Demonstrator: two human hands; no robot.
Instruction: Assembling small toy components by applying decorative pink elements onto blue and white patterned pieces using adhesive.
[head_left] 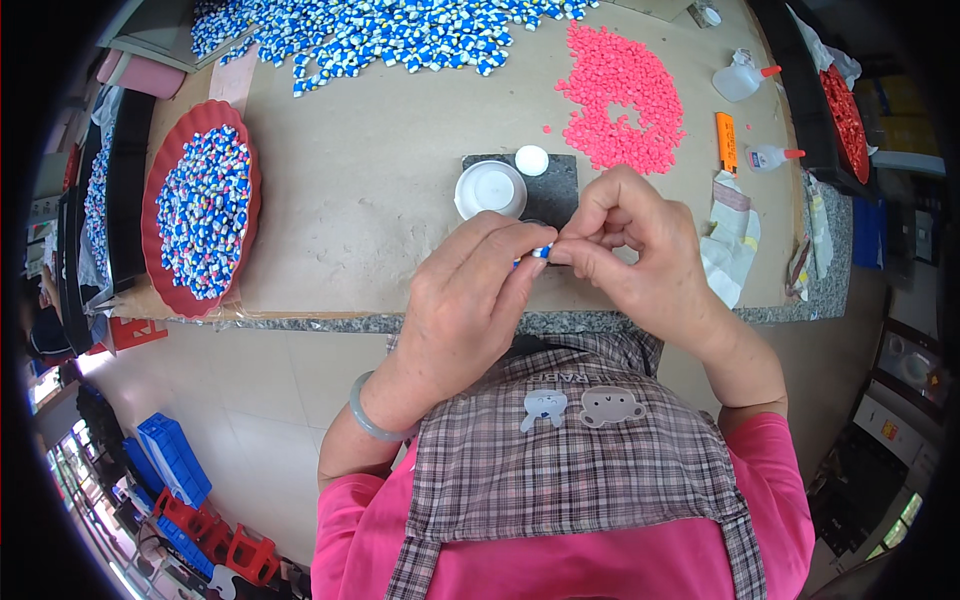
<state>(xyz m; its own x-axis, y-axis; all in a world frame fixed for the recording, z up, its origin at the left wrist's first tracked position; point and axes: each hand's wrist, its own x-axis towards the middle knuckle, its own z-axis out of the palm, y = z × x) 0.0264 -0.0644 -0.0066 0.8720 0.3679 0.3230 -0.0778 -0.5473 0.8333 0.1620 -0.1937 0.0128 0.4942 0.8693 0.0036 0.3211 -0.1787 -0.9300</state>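
Note:
My left hand [465, 285] pinches a small blue-and-white piece [542, 251] between thumb and fingertips, close above the table's near edge. Thumb and index finger of my right hand [640, 250] are pressed together right beside that piece; whatever they grip is too small to make out. Just beyond my fingers lies a dark square slab [553, 187]. A shallow white dish [491, 190] rests on its left part, and a round white lid-like disc [532, 159] sits at its far edge.
Loose blue-and-white pieces [400, 35] cover the table's far side, with pink pieces [620, 95] spread to their right. A red scalloped tray [153, 215] full of blue-and-white pieces stands left. Red-tipped bottles [738, 80], an orange box [725, 142] and a cloth [731, 240] lie right.

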